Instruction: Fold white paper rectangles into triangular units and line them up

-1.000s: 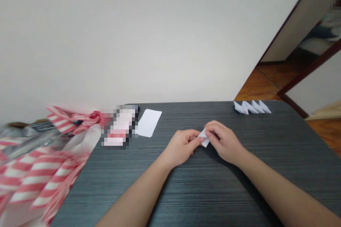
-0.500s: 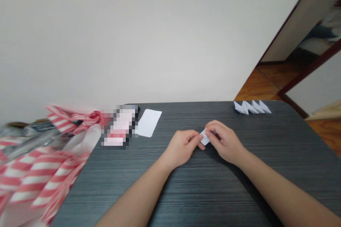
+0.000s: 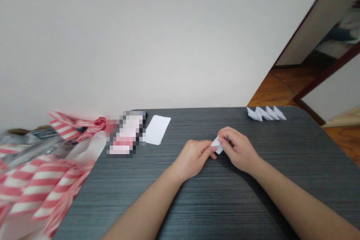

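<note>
A small folded piece of white paper [image 3: 216, 145] is held just above the dark table [image 3: 202, 210], between my two hands. My left hand [image 3: 195, 156] pinches its left edge with thumb and fingers. Thumb and bent fingers of my right hand [image 3: 237, 150] grip the other side, covering part of the paper. At the back right stands a row of several folded white paper pieces [image 3: 266, 113]. A thin stack of flat white paper sheets [image 3: 158, 130] lies at the back left.
Beside the stack of sheets lies a blurred-out flat object [image 3: 128, 133], dark-edged like a phone. Red-and-white striped cloth [image 3: 42, 183] is heaped off the table's left side. A pale wall [image 3: 168, 37] rises behind the table, and wooden floor [image 3: 281, 86] shows at the right.
My left thumb and fingers have shifted slightly along the folded paper, and its angle has turned a little. My right hand keeps its grip. The other things have stayed in place.
</note>
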{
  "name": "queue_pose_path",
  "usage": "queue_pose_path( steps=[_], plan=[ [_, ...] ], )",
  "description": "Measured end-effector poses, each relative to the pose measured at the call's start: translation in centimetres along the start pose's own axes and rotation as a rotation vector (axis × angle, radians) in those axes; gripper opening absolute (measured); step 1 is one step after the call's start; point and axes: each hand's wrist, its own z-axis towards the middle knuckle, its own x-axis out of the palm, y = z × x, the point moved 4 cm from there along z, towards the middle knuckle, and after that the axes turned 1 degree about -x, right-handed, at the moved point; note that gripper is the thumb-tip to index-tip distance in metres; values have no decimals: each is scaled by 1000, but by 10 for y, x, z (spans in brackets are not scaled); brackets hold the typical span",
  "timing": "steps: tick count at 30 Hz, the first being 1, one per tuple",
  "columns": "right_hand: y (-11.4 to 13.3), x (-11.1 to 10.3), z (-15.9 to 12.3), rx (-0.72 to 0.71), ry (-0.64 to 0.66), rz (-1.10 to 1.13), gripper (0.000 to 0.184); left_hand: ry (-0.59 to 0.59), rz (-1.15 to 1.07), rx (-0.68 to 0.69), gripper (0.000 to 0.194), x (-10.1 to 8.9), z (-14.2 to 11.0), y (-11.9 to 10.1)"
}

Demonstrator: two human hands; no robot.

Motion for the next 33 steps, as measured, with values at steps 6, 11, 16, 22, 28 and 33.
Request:
queue_pose_path(
  steps=[6,11,16,22,28,33],
  plan=[
    [1,-1,0,5,-5,5,13,1,-20,-5,41,0,-1,-2],
    [1,0,0,8,-10,8,12,-5,-25,-21,42,-1,-1,-2],
    [1,0,0,1,-10,4,12,-13,-26,-20,44,-1,-1,-3],
    [-1,0,-2,-16,-4,8,11,-31,-35,-33,43,-1,-1,-3],
    [0,0,-2,-19,11,5,10,-27,-34,-40,41,-2,-1,-3],
    [1,0,-2,-6,12,5,11,-11,-67,-53,40,-3,-1,-3]
  ],
)
